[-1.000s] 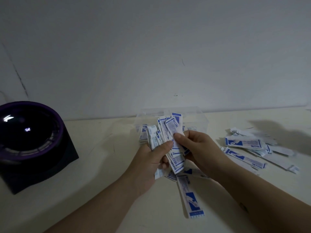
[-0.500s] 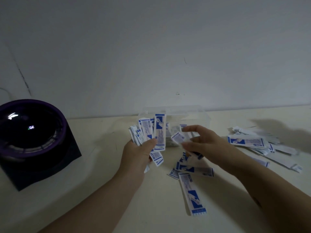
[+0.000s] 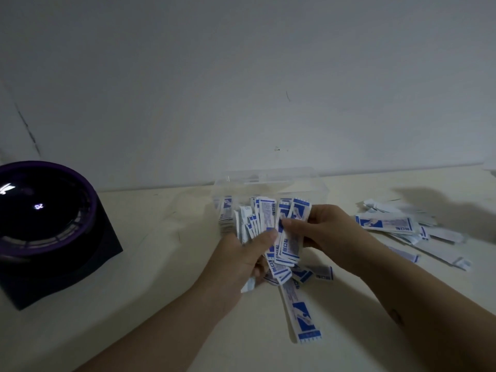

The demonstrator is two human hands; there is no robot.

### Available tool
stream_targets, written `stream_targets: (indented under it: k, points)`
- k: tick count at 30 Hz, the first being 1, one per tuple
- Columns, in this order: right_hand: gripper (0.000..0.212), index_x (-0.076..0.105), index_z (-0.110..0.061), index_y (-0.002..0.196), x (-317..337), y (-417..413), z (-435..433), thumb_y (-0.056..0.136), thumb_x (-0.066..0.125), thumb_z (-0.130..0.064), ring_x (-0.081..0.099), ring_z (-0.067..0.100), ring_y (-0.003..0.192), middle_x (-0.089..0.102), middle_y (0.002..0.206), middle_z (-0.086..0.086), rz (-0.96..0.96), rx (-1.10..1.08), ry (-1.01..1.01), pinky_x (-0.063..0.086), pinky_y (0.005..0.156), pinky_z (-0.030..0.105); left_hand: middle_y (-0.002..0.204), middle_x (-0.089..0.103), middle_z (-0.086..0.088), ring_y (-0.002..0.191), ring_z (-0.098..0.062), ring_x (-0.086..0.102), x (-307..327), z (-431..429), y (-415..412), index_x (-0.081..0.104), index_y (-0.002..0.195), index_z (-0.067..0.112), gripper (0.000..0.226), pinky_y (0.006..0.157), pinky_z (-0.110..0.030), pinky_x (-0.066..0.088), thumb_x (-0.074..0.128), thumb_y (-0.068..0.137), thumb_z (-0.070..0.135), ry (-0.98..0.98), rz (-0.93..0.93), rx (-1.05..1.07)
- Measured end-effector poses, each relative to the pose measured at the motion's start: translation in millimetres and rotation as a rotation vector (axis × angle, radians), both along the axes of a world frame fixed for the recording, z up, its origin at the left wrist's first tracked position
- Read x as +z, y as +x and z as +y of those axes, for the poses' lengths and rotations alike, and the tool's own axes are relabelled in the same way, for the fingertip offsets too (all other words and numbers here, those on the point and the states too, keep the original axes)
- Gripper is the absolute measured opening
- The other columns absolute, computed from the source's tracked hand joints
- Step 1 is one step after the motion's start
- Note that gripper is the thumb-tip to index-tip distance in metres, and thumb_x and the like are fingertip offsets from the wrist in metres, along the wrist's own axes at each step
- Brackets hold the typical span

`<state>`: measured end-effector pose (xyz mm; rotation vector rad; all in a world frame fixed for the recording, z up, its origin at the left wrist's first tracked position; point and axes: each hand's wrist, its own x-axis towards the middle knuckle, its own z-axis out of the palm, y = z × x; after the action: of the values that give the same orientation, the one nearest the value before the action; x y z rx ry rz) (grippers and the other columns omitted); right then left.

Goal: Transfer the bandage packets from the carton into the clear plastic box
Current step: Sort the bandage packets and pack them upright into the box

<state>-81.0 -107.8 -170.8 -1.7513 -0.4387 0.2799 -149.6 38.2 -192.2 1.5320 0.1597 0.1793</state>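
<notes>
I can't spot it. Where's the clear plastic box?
Head view, centre: the clear plastic box sits by the wall, right behind the held blue-and-white bandage packets.

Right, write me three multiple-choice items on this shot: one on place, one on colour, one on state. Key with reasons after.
1. The clear plastic box stands: A. beyond the left hand and right hand; B. nearer the camera than both; C. in the right hand.
2. The bandage packets are printed in: A. red; B. green; C. blue.
3. The left hand: A. lies flat, empty; B. grips a fan of packets; C. reaches into the box.
Key: 1 A, its see-through sides show behind the hands; 2 C, blue blocks on white wrappers; 3 B, its thumb clamps the fan.
</notes>
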Motion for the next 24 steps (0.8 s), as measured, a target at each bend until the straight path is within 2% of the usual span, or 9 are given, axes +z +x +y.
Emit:
stream_targets:
  k: [3, 5, 8, 12, 14, 17, 19, 21, 24]
  points:
    - [0.010, 0.069, -0.006, 0.089, 0.3, 2.9, -4.2, 0.085, 0.063, -0.014, 0.071, 0.024, 0.086, 0.074, 0.089, 0.010, 0.152, 0.023, 0.054, 0.056, 0.085, 0.039, 0.062, 0.046, -0.012, 0.043, -0.013, 0.034, 1.7, 5.2, 2.7, 0.061, 0.079, 0.008, 0.016, 0.040, -0.017, 0.029, 0.056, 0.091, 0.016, -0.036, 0.012, 0.050]
    - [0.014, 0.067, -0.002, 0.094, 0.7, 3.0, -5.3, 0.086, 0.062, -0.012, 0.071, 0.026, 0.089, 0.074, 0.093, 0.012, 0.214, 0.061, 0.085, 0.055, 0.087, 0.041, 0.056, 0.051, -0.007, 0.039, -0.009, 0.039, 3.9, 7.8, 3.0, 0.061, 0.076, 0.007, 0.016, 0.039, -0.015, 0.030, 0.057, 0.091, 0.012, 0.011, -0.006, 0.076]
    - [0.016, 0.067, -0.001, 0.096, 0.6, 2.9, -6.0, 0.084, 0.064, -0.011, 0.071, 0.026, 0.089, 0.074, 0.094, 0.012, 0.210, 0.069, 0.067, 0.055, 0.087, 0.041, 0.043, 0.057, 0.007, 0.035, -0.001, 0.047, 5.0, 9.7, 1.5, 0.061, 0.070, 0.011, 0.017, 0.039, -0.012, 0.034, 0.063, 0.087, 0.009, 0.071, -0.015, 0.072]
    - [0.017, 0.069, -0.005, 0.095, -2.5, 2.7, -3.7, 0.079, 0.069, -0.011, 0.071, 0.025, 0.088, 0.074, 0.092, 0.010, 0.184, 0.071, 0.037, 0.055, 0.087, 0.043, 0.061, 0.069, 0.004, 0.051, -0.008, 0.059, 0.9, 9.7, 3.6, 0.066, 0.076, 0.017, 0.007, 0.047, -0.018, 0.040, 0.069, 0.083, 0.016, 0.123, 0.024, 0.082]
    - [0.019, 0.070, -0.007, 0.095, -3.8, 3.5, -3.4, 0.076, 0.071, -0.012, 0.071, 0.026, 0.089, 0.074, 0.093, 0.010, 0.183, 0.065, 0.033, 0.054, 0.088, 0.044, 0.064, 0.069, 0.001, 0.056, -0.012, 0.059, -0.2, 9.8, 4.3, 0.066, 0.075, 0.018, 0.008, 0.050, -0.021, 0.040, 0.070, 0.082, 0.017, 0.156, 0.039, 0.081]
    - [0.023, 0.070, -0.005, 0.094, -3.6, 6.5, -4.9, 0.073, 0.072, -0.013, 0.071, 0.026, 0.088, 0.074, 0.092, 0.010, 0.188, 0.043, 0.042, 0.054, 0.087, 0.043, 0.059, 0.066, 0.003, 0.049, -0.008, 0.055, 2.1, 11.3, 3.2, 0.067, 0.074, 0.015, 0.011, 0.043, -0.017, 0.038, 0.068, 0.083, 0.021, 0.123, 0.010, 0.057]
    - [0.020, 0.070, -0.003, 0.094, -3.3, 7.7, -5.7, 0.075, 0.070, -0.011, 0.071, 0.025, 0.087, 0.074, 0.091, 0.011, 0.216, 0.039, 0.052, 0.056, 0.084, 0.041, 0.060, 0.063, 0.000, 0.050, -0.007, 0.052, 4.0, 12.1, 3.1, 0.068, 0.078, 0.011, 0.013, 0.041, -0.015, 0.036, 0.066, 0.085, 0.022, 0.084, -0.005, 0.029]
    - [0.014, 0.068, -0.001, 0.093, -2.8, 7.6, -6.4, 0.080, 0.067, -0.008, 0.071, 0.026, 0.086, 0.073, 0.092, 0.014, 0.263, 0.050, 0.075, 0.057, 0.080, 0.037, 0.053, 0.059, 0.003, 0.043, -0.004, 0.048, 4.3, 12.6, 3.3, 0.065, 0.074, 0.010, 0.016, 0.039, -0.014, 0.034, 0.062, 0.088, 0.015, 0.071, 0.001, 0.010]
    - [0.012, 0.066, 0.002, 0.094, -1.8, 8.6, -8.4, 0.084, 0.062, -0.003, 0.070, 0.027, 0.089, 0.072, 0.098, 0.018, 0.343, 0.074, 0.129, 0.058, 0.076, 0.033, 0.042, 0.053, 0.007, 0.035, -0.001, 0.041, 1.1, 15.9, 4.6, 0.059, 0.064, 0.012, 0.024, 0.041, -0.013, 0.034, 0.063, 0.088, 0.012, 0.188, 0.021, 0.012]
